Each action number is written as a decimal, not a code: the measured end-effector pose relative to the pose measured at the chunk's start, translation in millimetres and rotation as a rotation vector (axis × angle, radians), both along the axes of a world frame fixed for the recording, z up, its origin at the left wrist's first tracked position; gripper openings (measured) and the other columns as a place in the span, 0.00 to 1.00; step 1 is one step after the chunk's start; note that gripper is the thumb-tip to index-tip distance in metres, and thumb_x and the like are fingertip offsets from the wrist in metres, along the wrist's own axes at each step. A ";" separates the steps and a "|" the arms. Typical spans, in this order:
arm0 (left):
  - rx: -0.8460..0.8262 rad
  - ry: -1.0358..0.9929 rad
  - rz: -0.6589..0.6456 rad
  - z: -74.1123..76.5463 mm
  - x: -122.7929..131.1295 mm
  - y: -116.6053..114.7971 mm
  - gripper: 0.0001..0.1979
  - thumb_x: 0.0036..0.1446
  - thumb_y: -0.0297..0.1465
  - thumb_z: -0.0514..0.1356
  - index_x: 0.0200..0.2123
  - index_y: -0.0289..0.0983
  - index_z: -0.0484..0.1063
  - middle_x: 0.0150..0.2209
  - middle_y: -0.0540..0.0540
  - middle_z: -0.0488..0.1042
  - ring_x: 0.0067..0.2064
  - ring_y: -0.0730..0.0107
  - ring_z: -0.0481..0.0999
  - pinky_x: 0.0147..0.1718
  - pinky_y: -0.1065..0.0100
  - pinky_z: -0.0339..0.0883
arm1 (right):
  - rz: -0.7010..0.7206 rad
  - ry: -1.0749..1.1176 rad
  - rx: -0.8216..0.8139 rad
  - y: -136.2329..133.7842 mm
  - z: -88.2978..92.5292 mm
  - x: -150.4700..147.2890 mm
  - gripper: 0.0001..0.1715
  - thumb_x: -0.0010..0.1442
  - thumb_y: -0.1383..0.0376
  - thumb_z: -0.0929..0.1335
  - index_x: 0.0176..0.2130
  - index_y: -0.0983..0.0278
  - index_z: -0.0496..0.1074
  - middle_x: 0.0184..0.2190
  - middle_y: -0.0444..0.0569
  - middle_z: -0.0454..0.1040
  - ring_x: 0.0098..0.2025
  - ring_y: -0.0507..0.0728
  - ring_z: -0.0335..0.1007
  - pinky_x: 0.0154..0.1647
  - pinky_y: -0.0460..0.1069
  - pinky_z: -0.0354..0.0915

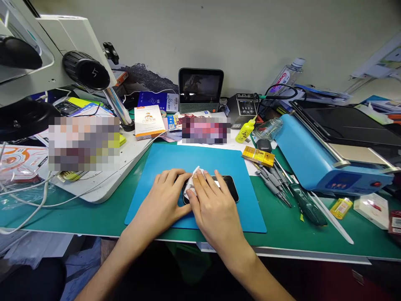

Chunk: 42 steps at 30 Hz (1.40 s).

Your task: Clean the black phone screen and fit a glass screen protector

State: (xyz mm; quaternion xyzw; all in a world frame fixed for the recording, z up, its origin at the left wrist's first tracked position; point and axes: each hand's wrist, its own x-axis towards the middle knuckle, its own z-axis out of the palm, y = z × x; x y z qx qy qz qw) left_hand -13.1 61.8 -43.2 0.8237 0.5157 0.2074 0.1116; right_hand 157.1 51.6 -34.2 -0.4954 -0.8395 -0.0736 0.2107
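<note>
A smartphone [231,188] with a dark screen lies sideways on a blue mat [200,154]. My left hand [164,196] grips its left end, thumb along the near edge and fingers at the far side. Bunched on the screen is a white tissue [198,171]. My right hand [211,196] holds the tissue down with its outstretched fingers, covering most of it and the middle of the phone. The phone's right end stays in sight.
A microscope stand [81,71] rises at the left. Rightward are a yellow dropper bottle [245,131], a golden box [258,156], several screwdrivers [272,184], a green-handled tool [308,205] and a blue machine [300,159]. A small display [201,88] stands behind the mat.
</note>
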 end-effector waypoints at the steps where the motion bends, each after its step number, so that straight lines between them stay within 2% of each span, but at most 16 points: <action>1: 0.000 -0.004 -0.003 0.2 -0.1 0.0 0.26 0.65 0.37 0.65 0.63 0.42 0.63 0.59 0.42 0.69 0.58 0.52 0.68 0.57 0.50 0.65 | 0.004 0.000 -0.003 0.0 0.6 4.0 0.24 0.76 0.62 0.61 0.62 0.72 0.73 0.64 0.58 0.73 0.66 0.66 0.70 0.73 0.65 0.59; 6: -0.003 -0.020 -0.002 1.3 -0.1 0.6 0.32 0.62 0.51 0.65 0.63 0.42 0.64 0.59 0.41 0.70 0.59 0.49 0.68 0.57 0.48 0.65 | -0.063 -0.040 0.037 0.3 1.4 49.0 0.22 0.76 0.64 0.62 0.62 0.69 0.74 0.61 0.53 0.76 0.65 0.69 0.72 0.70 0.69 0.60; 9: -0.003 -0.020 0.001 1.4 0.4 1.1 0.33 0.62 0.53 0.65 0.63 0.42 0.65 0.59 0.40 0.70 0.59 0.48 0.68 0.57 0.47 0.65 | -0.110 -0.045 0.091 -1.1 -1.3 73.0 0.22 0.75 0.66 0.62 0.62 0.71 0.73 0.60 0.54 0.77 0.64 0.69 0.72 0.69 0.69 0.62; 11: -0.001 -0.023 0.002 1.3 0.8 1.2 0.33 0.61 0.53 0.65 0.62 0.42 0.65 0.58 0.40 0.70 0.59 0.48 0.69 0.57 0.47 0.65 | -0.119 -0.043 0.105 -2.0 -3.2 78.1 0.23 0.75 0.66 0.62 0.62 0.74 0.73 0.60 0.55 0.77 0.65 0.69 0.72 0.70 0.69 0.61; 13: 0.002 -0.024 0.008 1.2 0.9 1.1 0.34 0.61 0.53 0.66 0.62 0.42 0.65 0.58 0.41 0.71 0.59 0.48 0.69 0.57 0.47 0.66 | -0.117 -0.044 0.107 -2.1 -4.3 72.7 0.23 0.76 0.66 0.61 0.61 0.76 0.74 0.60 0.58 0.77 0.65 0.69 0.71 0.70 0.69 0.61; 16: 0.003 -0.017 0.003 0.9 0.6 0.5 0.33 0.61 0.52 0.66 0.63 0.42 0.64 0.58 0.41 0.70 0.59 0.48 0.68 0.58 0.47 0.65 | -0.096 -0.023 0.083 -1.2 -4.1 49.6 0.24 0.76 0.64 0.61 0.60 0.76 0.74 0.60 0.61 0.76 0.65 0.69 0.72 0.71 0.69 0.60; 21: 0.007 -0.012 -0.001 -0.1 0.6 -0.3 0.25 0.66 0.43 0.64 0.62 0.44 0.64 0.58 0.42 0.70 0.57 0.51 0.69 0.56 0.49 0.66 | -0.018 0.035 0.017 -1.5 -1.0 15.7 0.24 0.76 0.62 0.62 0.61 0.74 0.74 0.63 0.60 0.74 0.67 0.66 0.69 0.74 0.66 0.57; 23: 0.012 -0.017 0.001 -0.5 1.0 -0.2 0.25 0.66 0.41 0.64 0.62 0.43 0.65 0.58 0.42 0.70 0.57 0.51 0.69 0.56 0.50 0.66 | 0.010 0.042 0.010 -2.9 0.8 16.3 0.23 0.76 0.63 0.62 0.61 0.72 0.75 0.63 0.57 0.74 0.66 0.66 0.70 0.74 0.67 0.57; 27: 0.015 -0.036 -0.007 -0.9 1.3 0.5 0.30 0.63 0.50 0.65 0.62 0.44 0.65 0.58 0.42 0.70 0.58 0.50 0.69 0.57 0.49 0.66 | -0.002 0.021 0.025 -3.8 3.3 30.7 0.21 0.75 0.64 0.62 0.61 0.68 0.76 0.61 0.51 0.77 0.64 0.67 0.72 0.71 0.68 0.60; 29: 0.012 -0.034 -0.009 -0.8 1.0 0.6 0.31 0.62 0.51 0.65 0.62 0.44 0.64 0.59 0.42 0.70 0.59 0.49 0.69 0.57 0.49 0.65 | -0.006 0.006 0.037 -3.3 3.1 33.2 0.22 0.75 0.65 0.62 0.60 0.69 0.76 0.61 0.53 0.77 0.64 0.68 0.72 0.71 0.67 0.60; 35: 0.001 -0.017 -0.009 0.7 0.5 -0.2 0.27 0.66 0.46 0.64 0.62 0.44 0.63 0.59 0.42 0.69 0.58 0.51 0.68 0.57 0.49 0.65 | -0.027 0.006 0.037 -1.8 1.3 20.3 0.22 0.75 0.67 0.61 0.60 0.71 0.75 0.62 0.55 0.75 0.65 0.66 0.72 0.73 0.66 0.58; 42: 0.006 -0.020 -0.009 1.1 0.9 0.9 0.33 0.62 0.50 0.66 0.63 0.43 0.63 0.58 0.42 0.70 0.59 0.50 0.68 0.57 0.49 0.64 | -0.044 -0.057 0.069 2.4 5.2 29.4 0.21 0.75 0.67 0.61 0.58 0.70 0.77 0.61 0.55 0.77 0.64 0.68 0.72 0.71 0.68 0.60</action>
